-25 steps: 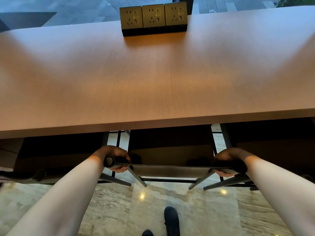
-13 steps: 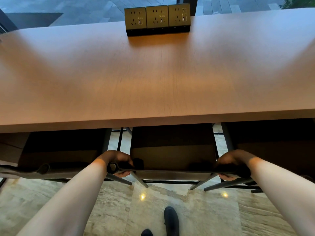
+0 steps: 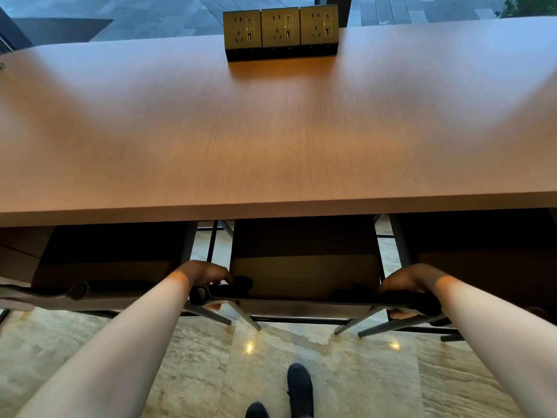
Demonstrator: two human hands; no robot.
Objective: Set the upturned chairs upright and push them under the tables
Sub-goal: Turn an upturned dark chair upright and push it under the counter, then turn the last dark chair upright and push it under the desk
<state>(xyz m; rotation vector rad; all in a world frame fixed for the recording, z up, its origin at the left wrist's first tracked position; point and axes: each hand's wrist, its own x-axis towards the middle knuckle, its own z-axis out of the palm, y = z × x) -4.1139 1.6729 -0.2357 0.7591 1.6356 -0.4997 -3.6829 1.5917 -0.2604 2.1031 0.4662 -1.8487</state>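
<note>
Marble floor [image 3: 346,372] lies nearest, with dark shoes [image 3: 298,387] planted behind the chair [image 3: 304,267]. Left hand [image 3: 205,274] and right hand [image 3: 410,282] each clench an end of its dark top rail, evidently to steer it squarely. Chair stands upright, seat mostly under the wooden table [image 3: 271,131], between two neighbouring chairs. Beyond, a triple socket block [image 3: 280,31] sits on the tabletop. No containers are visible.

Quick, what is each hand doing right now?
Left hand: fingers curled round the left end of the chair back.
Right hand: fingers curled round its right end.
</note>
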